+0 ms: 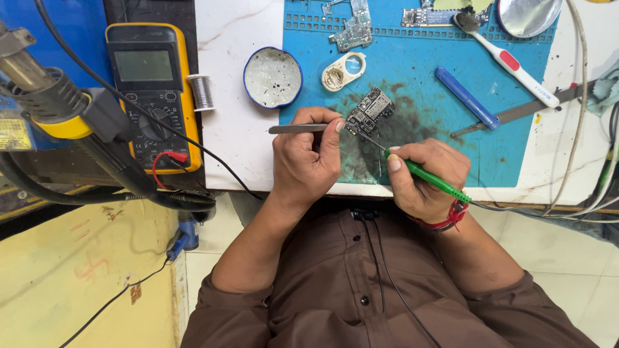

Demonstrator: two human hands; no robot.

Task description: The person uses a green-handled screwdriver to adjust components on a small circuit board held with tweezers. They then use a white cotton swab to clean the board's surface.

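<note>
A small dark circuit board (369,110) lies on the blue work mat (432,129). My left hand (304,161) grips metal tweezers (298,129) whose tips rest against the board's left edge. My right hand (422,177) holds a green-handled soldering iron (429,178) like a pen, its thin tip touching the board's lower side. A cable runs from the iron's rear to the right.
A yellow multimeter (148,84), a solder spool (202,91) and a hot-air nozzle (45,96) sit at left. A blue-rimmed round dish (273,77), a white plastic part (343,71), a blue pen tool (465,98), a toothbrush (509,64), more boards (351,32) and a round mirror (529,16) lie behind.
</note>
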